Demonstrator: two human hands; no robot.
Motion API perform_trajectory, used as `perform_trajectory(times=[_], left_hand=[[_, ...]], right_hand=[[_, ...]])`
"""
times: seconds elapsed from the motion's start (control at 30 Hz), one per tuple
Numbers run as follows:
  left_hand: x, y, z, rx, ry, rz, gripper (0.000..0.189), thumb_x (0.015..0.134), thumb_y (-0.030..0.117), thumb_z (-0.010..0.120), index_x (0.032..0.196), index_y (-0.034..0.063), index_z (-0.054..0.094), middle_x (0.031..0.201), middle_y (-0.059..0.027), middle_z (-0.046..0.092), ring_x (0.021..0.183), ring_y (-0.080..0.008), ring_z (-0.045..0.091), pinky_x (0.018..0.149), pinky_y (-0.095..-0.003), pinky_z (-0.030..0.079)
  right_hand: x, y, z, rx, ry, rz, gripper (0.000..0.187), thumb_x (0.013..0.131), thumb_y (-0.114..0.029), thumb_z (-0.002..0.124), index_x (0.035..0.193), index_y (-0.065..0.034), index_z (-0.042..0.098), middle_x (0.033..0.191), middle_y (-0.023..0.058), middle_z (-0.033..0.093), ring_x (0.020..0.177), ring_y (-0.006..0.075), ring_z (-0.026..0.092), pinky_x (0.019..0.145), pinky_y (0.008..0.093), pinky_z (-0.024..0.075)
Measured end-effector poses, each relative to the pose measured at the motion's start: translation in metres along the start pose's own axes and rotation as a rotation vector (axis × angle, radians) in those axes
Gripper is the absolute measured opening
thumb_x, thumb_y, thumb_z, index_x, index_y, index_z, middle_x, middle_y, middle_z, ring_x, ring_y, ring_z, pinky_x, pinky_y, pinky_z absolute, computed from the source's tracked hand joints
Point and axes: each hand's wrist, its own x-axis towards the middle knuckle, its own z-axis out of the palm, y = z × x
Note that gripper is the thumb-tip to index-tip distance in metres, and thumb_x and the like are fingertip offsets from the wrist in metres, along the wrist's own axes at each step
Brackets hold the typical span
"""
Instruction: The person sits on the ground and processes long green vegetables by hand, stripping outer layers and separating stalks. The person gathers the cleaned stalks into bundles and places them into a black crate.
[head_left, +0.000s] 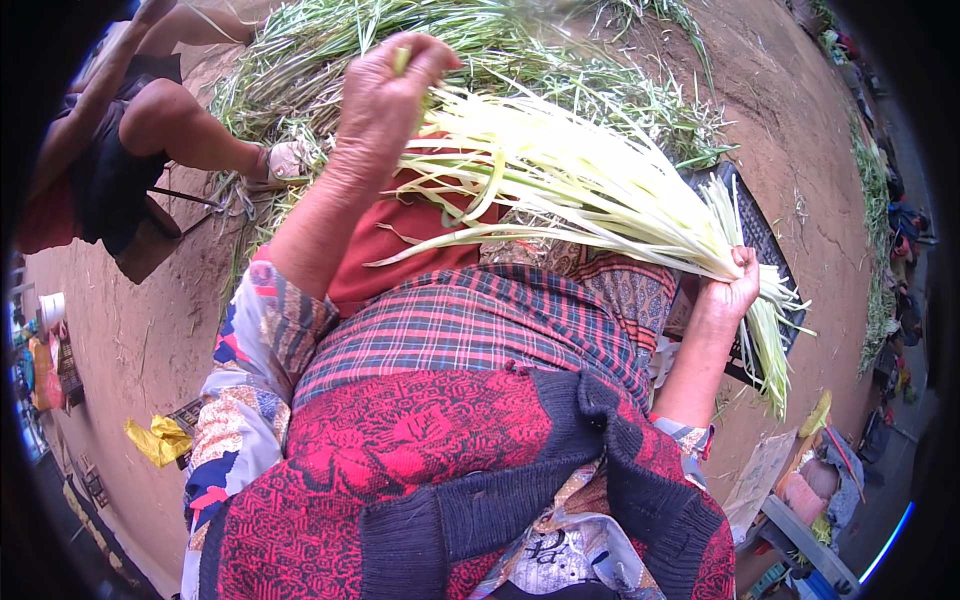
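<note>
My left hand (394, 82) is raised at the upper left of centre, its fingers closed around a small piece of yellow-green leaf (403, 60). Farther right, my right hand (733, 277) grips a large bunch of long, pale yellow-green leafy stalks (600, 165) near one end. The loose leaf ends fan out to the left, over my lap and close below my left hand. More pale stalks (769, 360) hang over a black plastic crate (776, 247), beside and behind my right hand.
Heaped green leafy stalks (300, 82) cover the dirt ground ahead. Another person's bent leg (180, 127) and foot reach in from the left. A yellow plastic bag (159, 441) lies at the lower left. At the lower right are flattened cardboard (759, 480) and a bench (806, 540).
</note>
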Motion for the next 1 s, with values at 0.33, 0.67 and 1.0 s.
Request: perform_trajectory(times=[0.33,0.67,1.0], left_hand=[[-0.041,0.012,0.003,0.575,-0.522,0.357,0.011,0.078,0.012,0.068,0.083,0.0019,0.066,0.075,-0.0079,0.061,0.064,-0.0223,0.061,0.059,-0.0330,0.050],[-0.041,-0.015,0.055,0.775,-0.449,0.538,0.016,0.070,0.004,0.061,0.084,0.0068,0.066,0.083,-0.0079,0.060,0.071,-0.0288,0.063,0.061,-0.0381,0.051],[-0.067,0.003,0.057,0.824,-0.447,0.665,0.011,0.074,0.006,0.055,0.085,0.0057,0.051,0.078,-0.0090,0.049,0.062,-0.0251,0.058,0.050,-0.0332,0.048]], right_hand=[[-0.003,0.005,0.010,0.015,0.057,0.016,0.026,0.086,-0.012,0.046,0.060,-0.0113,0.041,0.058,0.0025,0.044,0.063,0.0192,0.048,0.072,0.0379,0.0454],[-0.006,0.003,0.005,0.043,0.026,0.027,0.027,0.087,-0.014,0.045,0.061,-0.0116,0.042,0.061,0.0022,0.045,0.065,0.0194,0.050,0.076,0.0397,0.0456],[-0.009,0.007,0.006,0.039,0.027,-0.005,0.024,0.086,-0.010,0.045,0.062,-0.0116,0.042,0.062,0.0024,0.046,0.065,0.0179,0.049,0.075,0.0369,0.0449]])
